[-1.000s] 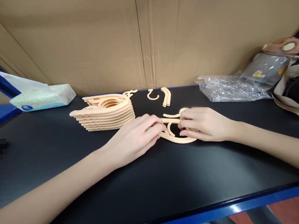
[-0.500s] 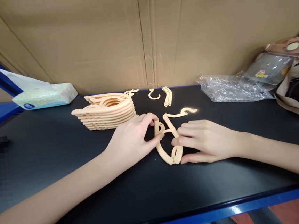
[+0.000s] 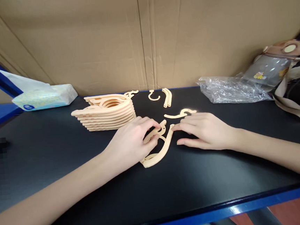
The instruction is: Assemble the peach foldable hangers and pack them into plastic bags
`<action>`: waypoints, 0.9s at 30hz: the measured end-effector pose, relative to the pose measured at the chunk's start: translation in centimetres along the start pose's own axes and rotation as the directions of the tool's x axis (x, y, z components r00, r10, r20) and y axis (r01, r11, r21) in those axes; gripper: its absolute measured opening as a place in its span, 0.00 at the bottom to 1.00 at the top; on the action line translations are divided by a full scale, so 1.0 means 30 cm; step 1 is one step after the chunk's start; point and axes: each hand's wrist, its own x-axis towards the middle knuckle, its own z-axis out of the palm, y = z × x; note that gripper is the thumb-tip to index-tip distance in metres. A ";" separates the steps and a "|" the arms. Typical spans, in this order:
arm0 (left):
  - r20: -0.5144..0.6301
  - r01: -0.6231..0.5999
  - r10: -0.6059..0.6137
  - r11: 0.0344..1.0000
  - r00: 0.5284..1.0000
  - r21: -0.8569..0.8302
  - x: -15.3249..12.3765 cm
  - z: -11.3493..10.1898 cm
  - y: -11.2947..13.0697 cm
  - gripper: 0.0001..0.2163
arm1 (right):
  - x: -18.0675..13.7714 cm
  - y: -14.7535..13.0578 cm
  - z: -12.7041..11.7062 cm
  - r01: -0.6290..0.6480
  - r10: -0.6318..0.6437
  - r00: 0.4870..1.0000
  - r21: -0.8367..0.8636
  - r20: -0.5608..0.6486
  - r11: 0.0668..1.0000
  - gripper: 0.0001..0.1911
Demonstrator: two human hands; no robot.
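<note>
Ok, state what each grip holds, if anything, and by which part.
The left grip pinches the cream, curved plastic hanger frame by its left bar. The right grip merely seems to touch the other bar's far end, thumb apart.

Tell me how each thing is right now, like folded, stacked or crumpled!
Front hanger: partly folded, ends apart
Nearer hook: lying down
Farther hook: lying loose
Curved pieces: lying side by side
Hanger pile: stacked up
Tissue pack: open, tissue poking out
Plastic bag: crumpled
Bottle: lid on
</note>
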 end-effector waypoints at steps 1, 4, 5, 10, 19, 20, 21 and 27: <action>0.006 -0.021 0.021 1.000 1.000 0.017 0.001 -0.002 -0.004 0.07 | -0.001 0.006 0.001 -0.009 0.009 1.000 0.005 0.002 1.000 0.19; 0.021 -0.093 0.092 0.994 0.996 0.057 0.007 -0.005 -0.020 0.08 | -0.002 0.014 0.002 -0.011 0.010 1.000 0.019 0.008 1.000 0.19; 0.026 -0.111 0.110 0.992 0.994 0.061 0.010 -0.005 -0.026 0.08 | -0.002 0.014 0.003 -0.010 0.010 1.000 0.017 0.008 1.000 0.19; 0.019 -0.151 0.150 0.988 0.989 0.040 0.022 0.002 -0.046 0.08 | -0.003 0.011 0.004 0.004 -0.004 1.000 0.018 0.013 1.000 0.20; 0.034 -0.265 0.263 0.941 0.964 0.211 0.019 -0.021 -0.043 0.09 | -0.006 0.046 -0.012 -0.199 0.180 0.961 -0.074 -0.210 0.977 0.14; 0.042 -0.278 0.276 0.931 0.960 0.234 0.018 -0.023 -0.043 0.09 | -0.006 0.055 -0.010 -0.248 0.218 0.954 -0.130 -0.205 0.960 0.14; 0.048 -0.288 0.285 0.923 0.957 0.257 0.018 -0.025 -0.043 0.09 | -0.005 0.063 -0.008 -0.281 0.245 0.950 -0.191 -0.192 0.940 0.15; 0.060 -0.320 0.320 0.881 0.945 0.347 0.014 -0.029 -0.038 0.10 | -0.002 0.073 0.005 -0.298 0.306 0.951 -0.432 -0.052 0.852 0.19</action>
